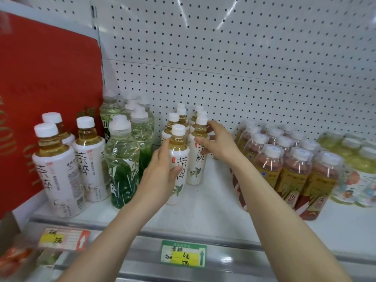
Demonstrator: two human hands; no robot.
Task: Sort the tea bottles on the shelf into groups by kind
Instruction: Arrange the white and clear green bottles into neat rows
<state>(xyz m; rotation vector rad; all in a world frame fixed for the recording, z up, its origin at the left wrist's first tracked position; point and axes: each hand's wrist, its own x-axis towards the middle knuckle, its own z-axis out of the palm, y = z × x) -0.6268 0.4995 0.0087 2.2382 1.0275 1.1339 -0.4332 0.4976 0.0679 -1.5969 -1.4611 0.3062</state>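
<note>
On the white shelf (213, 204) stand several white-label tea bottles in two short rows. My left hand (156, 174) grips the front bottle (179, 171) of the left row around its body. My right hand (215, 141) holds the front bottle (198, 159) of the right row near its shoulder. More of this kind stand behind them (181, 117). Three larger white-label bottles (61, 169) stand at the far left. Beside them are green-label clear bottles (122, 159). To the right stand several red-and-yellow-label bottles (293, 169).
A red carton (46, 98) fills the left end of the shelf. A white pegboard back wall (223, 68) rises behind the bottles. Pale floral-label bottles (358, 176) stand at the far right. Price tags (184, 255) hang on the shelf's front rail.
</note>
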